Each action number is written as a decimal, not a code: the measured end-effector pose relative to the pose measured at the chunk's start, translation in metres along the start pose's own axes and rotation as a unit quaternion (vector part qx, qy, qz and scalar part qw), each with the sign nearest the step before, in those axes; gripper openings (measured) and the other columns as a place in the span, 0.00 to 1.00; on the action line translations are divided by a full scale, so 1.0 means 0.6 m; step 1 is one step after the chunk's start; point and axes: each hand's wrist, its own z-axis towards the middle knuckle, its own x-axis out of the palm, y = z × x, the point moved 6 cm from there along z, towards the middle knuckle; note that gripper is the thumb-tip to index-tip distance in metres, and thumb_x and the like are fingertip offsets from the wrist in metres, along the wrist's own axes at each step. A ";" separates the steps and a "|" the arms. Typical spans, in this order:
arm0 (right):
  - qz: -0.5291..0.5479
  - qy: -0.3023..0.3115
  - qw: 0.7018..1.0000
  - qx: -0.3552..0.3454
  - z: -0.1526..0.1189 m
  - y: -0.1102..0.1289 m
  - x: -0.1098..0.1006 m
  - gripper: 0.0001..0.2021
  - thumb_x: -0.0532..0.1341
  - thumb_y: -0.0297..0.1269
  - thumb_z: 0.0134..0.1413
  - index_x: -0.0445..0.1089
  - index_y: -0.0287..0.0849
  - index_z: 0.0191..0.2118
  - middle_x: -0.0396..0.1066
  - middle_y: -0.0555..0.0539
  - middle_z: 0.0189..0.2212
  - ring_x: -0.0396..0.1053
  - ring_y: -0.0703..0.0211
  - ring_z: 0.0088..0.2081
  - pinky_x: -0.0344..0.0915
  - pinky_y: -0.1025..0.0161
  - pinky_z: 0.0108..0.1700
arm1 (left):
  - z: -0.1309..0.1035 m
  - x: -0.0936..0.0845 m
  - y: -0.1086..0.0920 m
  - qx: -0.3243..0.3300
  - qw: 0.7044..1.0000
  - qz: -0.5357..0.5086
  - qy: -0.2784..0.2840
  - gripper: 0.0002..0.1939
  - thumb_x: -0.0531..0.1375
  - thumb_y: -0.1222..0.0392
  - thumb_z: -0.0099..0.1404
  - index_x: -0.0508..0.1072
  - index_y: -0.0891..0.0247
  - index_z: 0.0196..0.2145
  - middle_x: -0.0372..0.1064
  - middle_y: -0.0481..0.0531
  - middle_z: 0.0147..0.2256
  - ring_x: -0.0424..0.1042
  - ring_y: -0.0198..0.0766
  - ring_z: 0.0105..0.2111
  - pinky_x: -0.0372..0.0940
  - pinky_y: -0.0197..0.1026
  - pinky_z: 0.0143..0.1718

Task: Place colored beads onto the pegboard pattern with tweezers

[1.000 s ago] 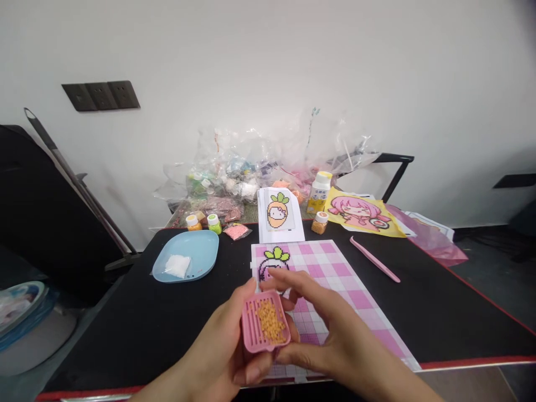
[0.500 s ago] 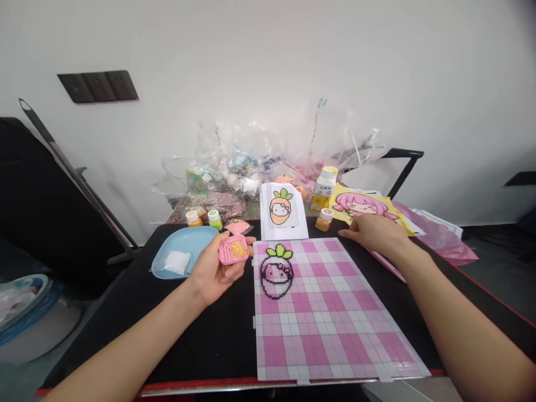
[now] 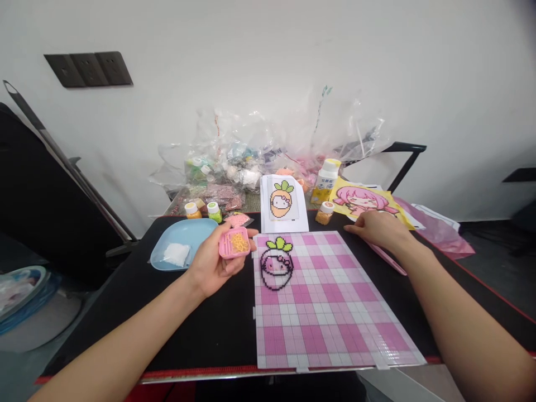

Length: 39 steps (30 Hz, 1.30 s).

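Note:
My left hand (image 3: 215,259) is closed around a small pink ridged tray (image 3: 226,245), holding it level above the mat. Tiny yellow-orange beads (image 3: 240,242) are heaped in the tray's right part. Just right of it lies a pink-and-white checked pegboard (image 3: 335,301). At its upper left is a bead figure (image 3: 276,269) with a black outline, green leaves and a partly filled middle. My right hand (image 3: 377,230) rests beyond the board's right edge, fingers drawn together. A slim pink tool (image 3: 389,259) runs beneath that hand; whether the fingers grip it is hidden.
A printed pattern card (image 3: 281,204) leans behind the board. Small bead bottles include an orange-filled one (image 3: 324,214) and a green one (image 3: 214,212). A blue tray (image 3: 161,245) holds a white packet. Bulging plastic bags (image 3: 247,162) line the wall; a yellow picture sheet (image 3: 364,201) lies right.
The whole view has shifted slightly, with the table sitting higher in the picture. My left hand still holds the pink tray; my right hand stays near the slim pink tool.

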 end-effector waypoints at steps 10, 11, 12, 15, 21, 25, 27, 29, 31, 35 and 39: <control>0.014 -0.020 1.000 -0.002 -0.008 0.007 -0.007 0.13 0.61 0.43 0.56 0.72 0.42 0.25 0.74 0.39 0.28 0.71 0.50 0.30 0.55 0.60 0.28 | -0.006 0.008 0.003 0.003 0.999 -0.001 0.035 0.25 0.43 0.54 0.75 0.75 0.75 0.38 0.76 0.60 0.25 0.58 0.25 0.08 0.50 0.29 0.10; 0.013 -0.019 1.000 0.000 -0.007 0.007 -0.007 0.13 0.61 0.43 0.56 0.72 0.42 0.25 0.74 0.39 0.28 0.71 0.50 0.31 0.56 0.60 0.28 | -0.007 0.009 0.003 0.008 0.999 -0.008 0.036 0.25 0.43 0.54 0.75 0.74 0.74 0.39 0.76 0.60 0.26 0.59 0.25 0.09 0.51 0.29 0.10; 0.012 -0.017 1.000 0.003 -0.006 0.006 -0.006 0.13 0.61 0.43 0.56 0.73 0.42 0.26 0.74 0.39 0.28 0.71 0.49 0.31 0.56 0.60 0.28 | -0.007 0.010 0.003 0.014 0.999 -0.016 0.035 0.25 0.43 0.54 0.75 0.74 0.74 0.40 0.76 0.59 0.26 0.60 0.26 0.09 0.52 0.29 0.10; 0.009 -0.009 1.000 0.008 -0.004 0.005 -0.005 0.12 0.61 0.43 0.56 0.73 0.42 0.26 0.75 0.40 0.29 0.71 0.49 0.31 0.56 0.59 0.29 | -0.008 0.013 0.004 0.007 0.999 -0.027 0.034 0.25 0.42 0.56 0.75 0.73 0.75 0.39 0.76 0.60 0.26 0.60 0.27 0.08 0.51 0.29 0.09; 0.006 -0.002 1.000 0.002 -0.007 0.006 -0.006 0.13 0.59 0.44 0.57 0.73 0.42 0.27 0.76 0.38 0.31 0.71 0.47 0.33 0.57 0.59 0.29 | -0.012 0.013 -0.008 0.033 0.999 -0.036 0.017 0.26 0.39 0.56 0.75 0.73 0.71 0.38 0.75 0.53 0.23 0.57 0.23 0.06 0.48 0.27 0.08; 0.002 -0.001 1.000 0.002 -0.005 0.006 -0.004 0.14 0.59 0.44 0.58 0.74 0.42 0.28 0.76 0.39 0.31 0.72 0.49 0.33 0.57 0.60 0.29 | -0.017 0.019 0.014 -0.016 0.999 -0.001 0.037 0.25 0.44 0.55 0.74 0.74 0.74 0.36 0.77 0.60 0.24 0.60 0.27 0.06 0.49 0.30 0.08; -0.003 0.001 1.000 0.009 -0.001 0.004 -0.001 0.13 0.60 0.45 0.57 0.74 0.43 0.28 0.76 0.41 0.31 0.72 0.49 0.33 0.57 0.61 0.28 | -0.019 0.023 0.013 0.001 0.999 0.019 0.050 0.24 0.44 0.55 0.74 0.75 0.74 0.37 0.77 0.60 0.25 0.60 0.27 0.07 0.50 0.30 0.09; -0.008 0.004 1.000 0.015 0.002 0.003 0.002 0.13 0.61 0.45 0.56 0.75 0.43 0.29 0.76 0.42 0.31 0.73 0.49 0.34 0.57 0.61 0.28 | -0.022 0.023 0.005 0.031 0.998 0.027 0.044 0.25 0.43 0.55 0.74 0.75 0.73 0.37 0.77 0.59 0.25 0.60 0.26 0.07 0.50 0.29 0.10; -0.012 0.007 1.000 0.019 0.004 0.002 0.004 0.13 0.61 0.46 0.57 0.75 0.43 0.30 0.76 0.42 0.32 0.73 0.48 0.36 0.58 0.61 0.28 | -0.022 0.020 0.000 0.052 0.998 0.025 0.023 0.26 0.42 0.55 0.74 0.75 0.73 0.36 0.77 0.58 0.24 0.59 0.26 0.07 0.49 0.29 0.10; -0.018 0.014 0.999 0.026 0.004 0.002 0.006 0.13 0.60 0.46 0.58 0.76 0.43 0.32 0.77 0.42 0.33 0.73 0.49 0.36 0.59 0.61 0.29 | -0.017 0.021 0.019 0.014 0.998 0.066 0.020 0.24 0.44 0.55 0.74 0.74 0.73 0.35 0.77 0.60 0.24 0.59 0.26 0.07 0.47 0.30 0.10; -0.022 0.019 0.999 0.028 0.004 0.001 0.006 0.14 0.59 0.46 0.59 0.76 0.43 0.33 0.77 0.42 0.34 0.73 0.49 0.37 0.59 0.61 0.30 | -0.015 0.017 0.029 0.005 0.996 0.094 0.004 0.23 0.46 0.53 0.74 0.74 0.72 0.37 0.78 0.61 0.26 0.58 0.26 0.08 0.45 0.30 0.11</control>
